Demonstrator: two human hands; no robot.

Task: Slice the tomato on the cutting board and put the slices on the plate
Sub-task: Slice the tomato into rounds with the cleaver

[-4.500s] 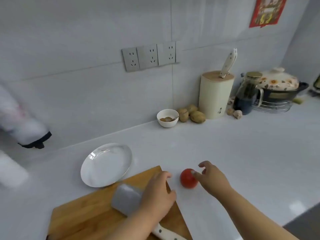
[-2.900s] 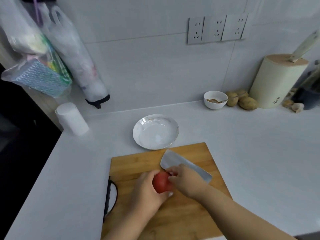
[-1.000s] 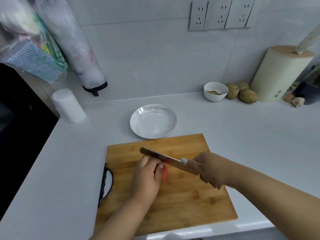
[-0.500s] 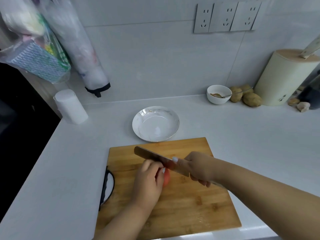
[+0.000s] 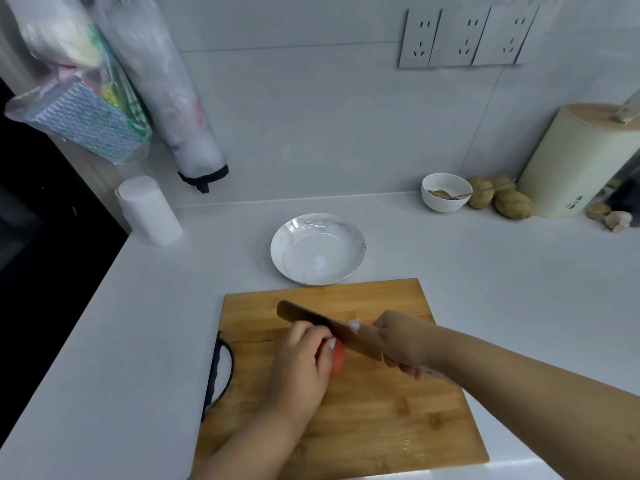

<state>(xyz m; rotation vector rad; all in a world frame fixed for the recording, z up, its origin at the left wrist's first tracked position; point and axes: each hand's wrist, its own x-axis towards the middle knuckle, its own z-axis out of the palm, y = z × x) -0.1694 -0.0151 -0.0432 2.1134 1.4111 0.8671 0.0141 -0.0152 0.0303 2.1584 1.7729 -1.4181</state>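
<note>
A red tomato (image 5: 338, 359) rests on the wooden cutting board (image 5: 381, 417), mostly covered by my left hand (image 5: 299, 367), which grips it from the left and above. My right hand (image 5: 401, 342) is closed around the handle of a cleaver (image 5: 318, 323). Its blade lies edge-down across the top right of the tomato, next to my left fingertips. Just beyond the board's far edge stands a white plate (image 5: 289, 261) with nothing on it.
A white roll (image 5: 149, 211) stands at the back left near the counter's left edge. A small bowl (image 5: 446, 192), potatoes (image 5: 512, 204) and a cream knife block (image 5: 581, 161) line the back right wall. Plastic bags (image 5: 104, 98) hang over the left corner.
Over the last second the cleaver has stayed over the tomato while my left hand holds it. Earlier my right hand brought the tomato from the counter onto the board and took up the cleaver.
</note>
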